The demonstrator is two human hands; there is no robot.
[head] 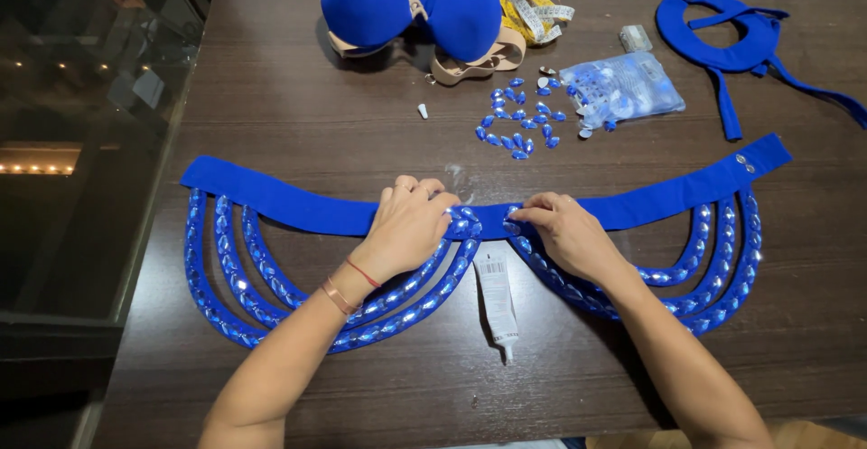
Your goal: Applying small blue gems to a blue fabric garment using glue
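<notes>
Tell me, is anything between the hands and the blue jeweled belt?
Nothing visible. The left hand and right hand both rest straight on the middle of the blue jeweled belt, fingertips on the gems. The glue tube lies nearer the person, between the arms, not under the hands.

Both hands (411, 223) (560, 232) on jewelled blue belt (271, 198)

A blue fabric belt (298, 207) with draped gem-studded loops lies flat, spread across the dark table (361, 133), its centre nearest the table's front edge.
</notes>
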